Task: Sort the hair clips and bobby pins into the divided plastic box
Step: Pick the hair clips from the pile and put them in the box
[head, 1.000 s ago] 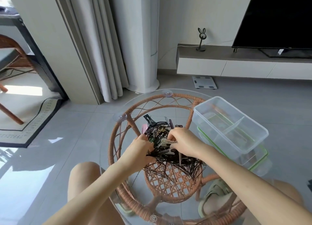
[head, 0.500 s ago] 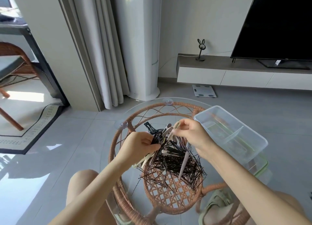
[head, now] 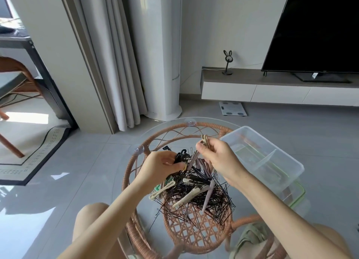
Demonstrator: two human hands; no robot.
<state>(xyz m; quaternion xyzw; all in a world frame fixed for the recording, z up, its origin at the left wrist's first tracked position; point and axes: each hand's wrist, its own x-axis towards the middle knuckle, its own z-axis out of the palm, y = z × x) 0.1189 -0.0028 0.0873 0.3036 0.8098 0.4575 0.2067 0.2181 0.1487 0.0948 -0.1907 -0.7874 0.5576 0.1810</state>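
Hair clips and bobby pins (head: 196, 188) lie heaped mid-bench (head: 134, 162), the left hand (head: 163, 165) gripping black clips (head: 181, 156) and the raised right hand (head: 217, 157) pinching a beige clip (head: 205, 140), which by my judgement next needs carrying right into the divided plastic box (head: 252, 142), with grey floor (head: 77, 171), curtain (head: 116, 64) and television (head: 320, 25) beyond.
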